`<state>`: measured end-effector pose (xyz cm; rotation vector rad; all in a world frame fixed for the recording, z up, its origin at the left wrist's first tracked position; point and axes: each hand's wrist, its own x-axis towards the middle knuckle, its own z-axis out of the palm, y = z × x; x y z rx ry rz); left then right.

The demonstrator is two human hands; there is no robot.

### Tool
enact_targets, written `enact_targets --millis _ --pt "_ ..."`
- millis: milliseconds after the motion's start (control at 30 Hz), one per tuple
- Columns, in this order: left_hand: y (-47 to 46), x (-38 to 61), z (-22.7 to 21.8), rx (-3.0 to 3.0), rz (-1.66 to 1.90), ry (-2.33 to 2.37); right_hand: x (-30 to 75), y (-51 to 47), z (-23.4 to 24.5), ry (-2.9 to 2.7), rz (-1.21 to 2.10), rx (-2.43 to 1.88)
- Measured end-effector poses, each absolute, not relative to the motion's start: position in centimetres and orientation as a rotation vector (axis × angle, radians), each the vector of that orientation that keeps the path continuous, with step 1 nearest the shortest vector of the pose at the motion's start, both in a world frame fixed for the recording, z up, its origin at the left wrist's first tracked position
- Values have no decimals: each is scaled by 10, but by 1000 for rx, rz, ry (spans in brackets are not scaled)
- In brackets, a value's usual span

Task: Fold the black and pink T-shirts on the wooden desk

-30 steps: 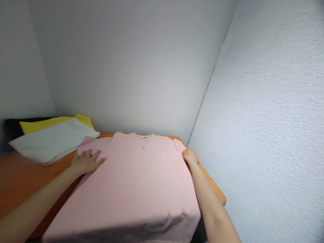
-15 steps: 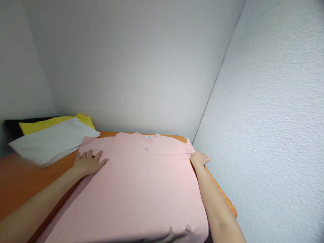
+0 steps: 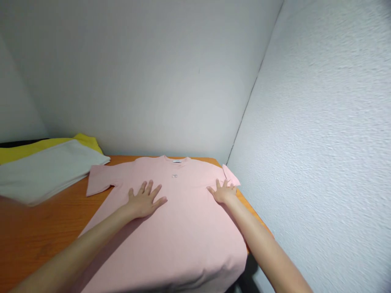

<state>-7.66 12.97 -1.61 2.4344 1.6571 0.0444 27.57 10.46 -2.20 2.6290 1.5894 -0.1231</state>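
Note:
A pink T-shirt [image 3: 180,219] lies spread face up, its collar toward the far wall and a small emblem below the neckline. Its lower part hangs over the near table edge, with some folds there. My left hand [image 3: 144,202] rests on the left side of the chest, palm down with fingers spread. Near the right sleeve, my right hand [image 3: 224,192] lies on the fabric, fingers apart. The left sleeve is flat, while the right sleeve's end tilts up by the wall. Neither hand grips the cloth.
The shirt lies on an orange-brown wooden table [image 3: 45,228]. At the far left lie a white cloth [image 3: 51,167], a yellow cloth [image 3: 88,141] and a black cloth [image 3: 21,143], overlapping. A textured white wall [image 3: 320,142] stands close along the right side.
My left hand has moved right, from near the left sleeve onto the chest. My right hand has left the right sleeve edge, shifted inward and spread flat. The view has turned slightly right.

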Motion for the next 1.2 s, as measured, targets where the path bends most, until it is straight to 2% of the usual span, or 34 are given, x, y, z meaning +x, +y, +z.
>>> enact_targets --millis 167,300,433,533,600,667,767,867,933,1000,1067,1100,1133,1200 --pt "145 -74 -13 2485 82 1698 279 111 -8 1645 -248 2614" --pt "145 -76 -9 2536 71 1662 270 95 18 1680 -79 2742" --pt "90 -86 -10 2783 284 1520 274 20 46 1902 6 2822" --pt "24 -90 -11 2948 498 1269 282 -71 46 1811 -57 3115" --pt "-19 -84 -13 3002 620 1063 280 -127 26 1675 -256 3337" --pt "-54 -70 -18 2988 767 880 268 -164 -7 1576 -663 3443" --pt "-91 -41 -35 2865 957 676 240 -181 -64 1666 -1410 3415" --pt "-112 -9 -61 2792 1054 542 219 -179 -94 1839 -1758 3321" --pt "-121 12 -75 2809 1246 520 214 -181 -91 1856 -1911 3282" --pt "-127 31 -80 2842 1475 539 210 -190 -74 1855 -2241 3201" --pt "-129 45 -74 2813 1622 631 205 -197 -50 1943 -2582 3007" --pt "-129 49 -68 2792 1633 635 203 -198 -38 2050 -2641 2890" --pt "-128 51 -60 2770 1611 620 203 -197 -26 2184 -2600 2796" --pt "-122 50 -44 2722 1512 568 211 -181 -5 2461 -2281 2725"
